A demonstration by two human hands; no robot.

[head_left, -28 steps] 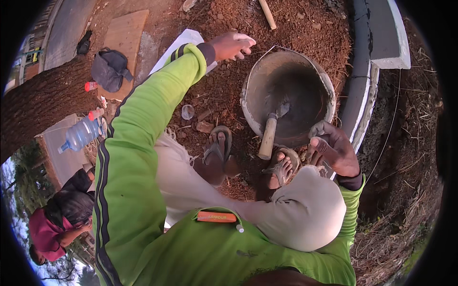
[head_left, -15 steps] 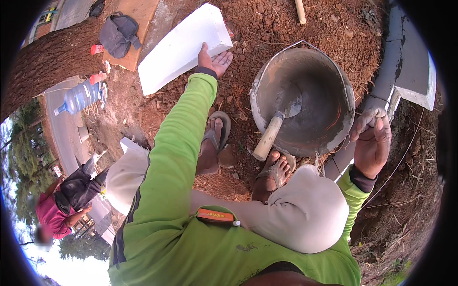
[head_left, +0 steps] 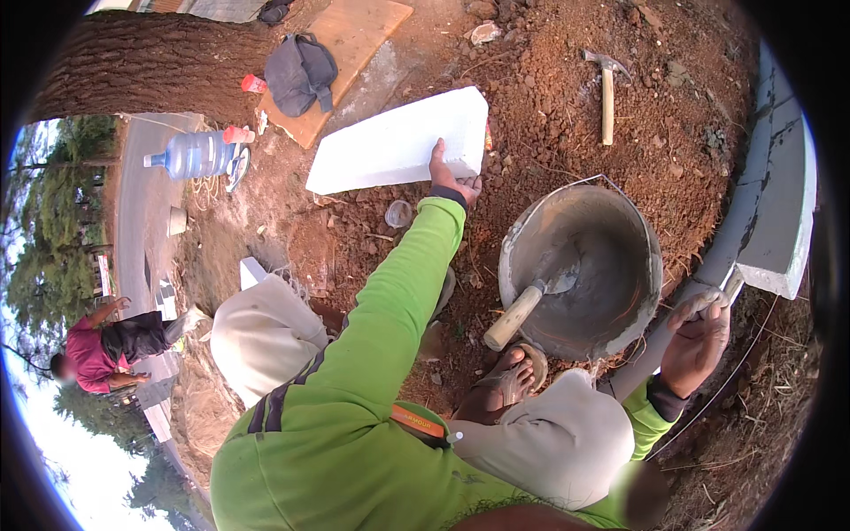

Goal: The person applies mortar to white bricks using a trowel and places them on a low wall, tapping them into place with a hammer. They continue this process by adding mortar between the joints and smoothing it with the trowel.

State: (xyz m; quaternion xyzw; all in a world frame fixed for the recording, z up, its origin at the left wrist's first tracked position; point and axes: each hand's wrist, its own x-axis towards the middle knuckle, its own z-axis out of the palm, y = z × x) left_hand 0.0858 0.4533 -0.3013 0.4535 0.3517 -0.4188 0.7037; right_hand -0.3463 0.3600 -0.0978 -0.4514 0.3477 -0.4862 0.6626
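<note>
A long white block (head_left: pixel 398 142) lies tilted on the reddish soil ahead of me. My left hand (head_left: pixel 453 175) grips its near right end, thumb on the side face and fingers under the lower edge. To the right my right hand (head_left: pixel 695 345) is raised palm up beside the low block wall (head_left: pixel 779 203), its fingers apart and bent, smeared with grey mortar; nothing shows in it. Between my hands stands a mortar-crusted bucket (head_left: pixel 639 292) with wet grey mortar inside. A trowel (head_left: pixel 515 316) rests in it, its wooden handle over the near rim.
A claw hammer (head_left: pixel 607 102) lies on the soil beyond the bucket. At the left are a water jug (head_left: pixel 190 155), a dark backpack (head_left: pixel 301 75) on a wooden board (head_left: pixel 363 35), and a tree trunk (head_left: pixel 150 66). A string (head_left: pixel 722 398) runs along the wall. Another person (head_left: pixel 97 350) stands far left.
My view has shifted, bringing the whole hammer into sight. My left hand has turned from an open palm beside the block to a grip on its end. The right hand stays by the wall.
</note>
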